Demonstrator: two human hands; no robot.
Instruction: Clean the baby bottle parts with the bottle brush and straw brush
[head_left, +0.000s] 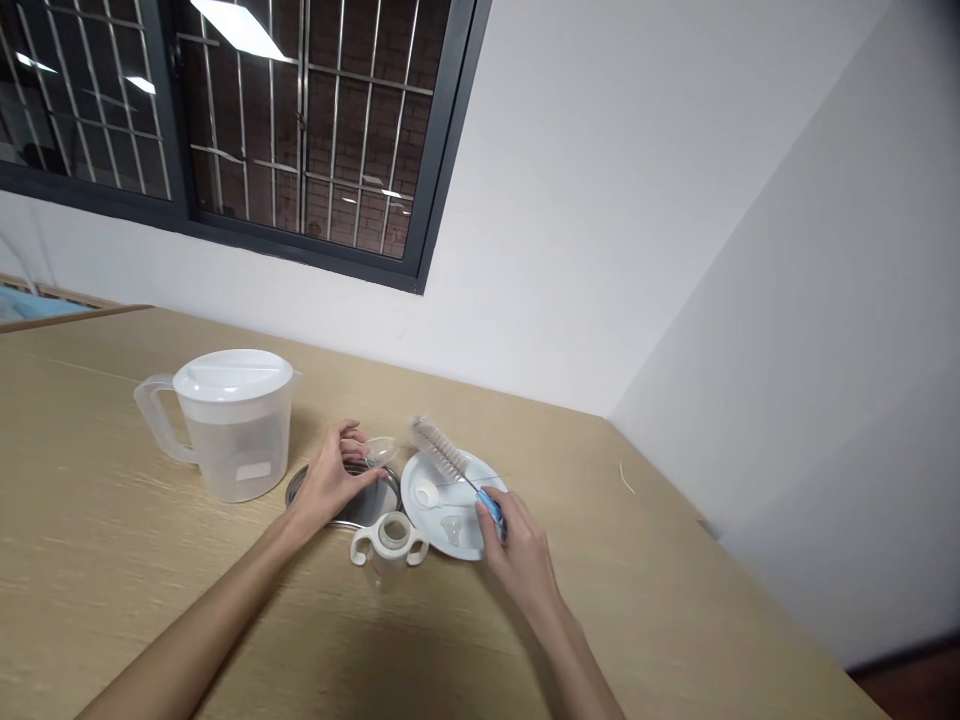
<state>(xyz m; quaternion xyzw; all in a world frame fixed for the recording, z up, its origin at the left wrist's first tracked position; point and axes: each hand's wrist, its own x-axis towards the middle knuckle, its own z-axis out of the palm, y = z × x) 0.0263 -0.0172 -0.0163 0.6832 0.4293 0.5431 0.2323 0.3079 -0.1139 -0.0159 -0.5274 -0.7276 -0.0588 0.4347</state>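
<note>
My right hand (517,545) is closed round the blue handle of a bottle brush (450,462), whose bristled end points up and left over a white plate (420,478). Small pale bottle parts lie on that plate. My left hand (334,475) rests over a shallow metal bowl (300,485), fingers curled at a clear plastic cap (381,450) by the bowl's far rim. A two-handled white baby bottle (388,542) stands in front, between my hands.
A clear plastic jug (232,425) with a white lid stands to the left on the wooden table (112,560). White walls meet in a corner behind; a barred window is at upper left. The table's right edge runs diagonally.
</note>
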